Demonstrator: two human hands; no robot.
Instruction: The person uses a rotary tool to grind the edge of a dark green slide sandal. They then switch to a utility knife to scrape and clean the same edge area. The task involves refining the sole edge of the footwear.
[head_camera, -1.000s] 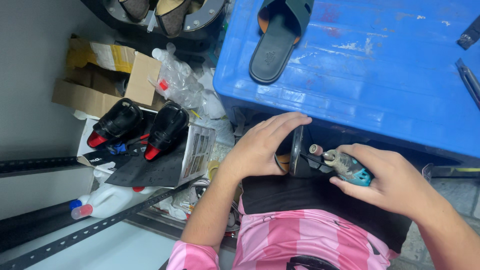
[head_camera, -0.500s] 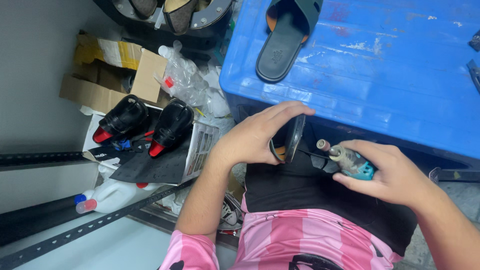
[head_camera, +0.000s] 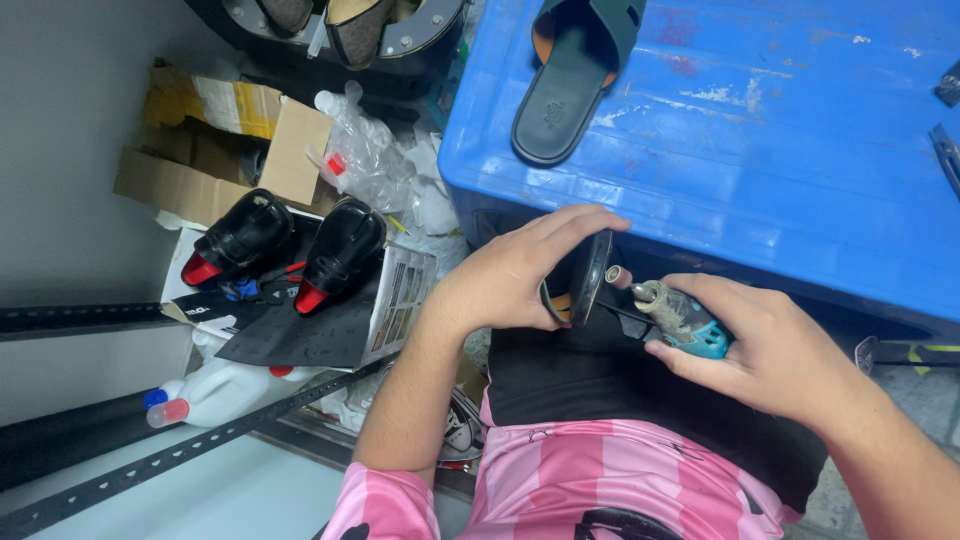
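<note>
My left hand (head_camera: 510, 275) grips a black sandal (head_camera: 585, 280) held on edge over my lap, its orange insole partly showing under my fingers. My right hand (head_camera: 770, 350) holds a small teal and grey rotary tool (head_camera: 678, 315). The tool's small pink grinding tip (head_camera: 617, 277) touches the sandal's edge. A matching black sandal (head_camera: 570, 75) lies flat on the blue plastic crate (head_camera: 780, 150) in front of me.
Two black shoes with red heels (head_camera: 285, 245) rest on a black sheet over papers at the left. Cardboard boxes (head_camera: 215, 150), clear plastic bags (head_camera: 375, 160) and a white jug (head_camera: 225, 390) lie nearby. Perforated metal rails (head_camera: 150, 465) cross the lower left.
My left hand has turned the sandal more upright on its edge. The right hand has brought the rotary tool's tip against the sandal's rim.
</note>
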